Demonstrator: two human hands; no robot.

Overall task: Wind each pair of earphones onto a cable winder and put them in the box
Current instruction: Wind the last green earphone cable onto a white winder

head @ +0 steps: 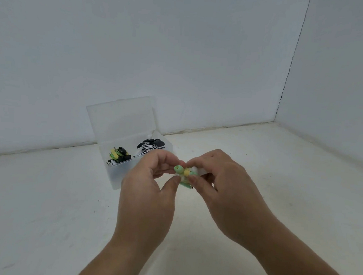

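My left hand [149,191] and my right hand [222,189] meet in front of me, both pinching a small green and yellow earphone bundle [183,173] on its winder; my fingers hide most of it. Just behind my hands stands a clear plastic box [118,173] with its lid [119,120] raised. Its left compartment holds a yellow, green and black wound set [119,154]. The right compartment holds a black-and-white striped wound set [150,147].
The box rests on a white tabletop [42,202] that meets white walls behind and to the right, with a corner at the far right [276,120].
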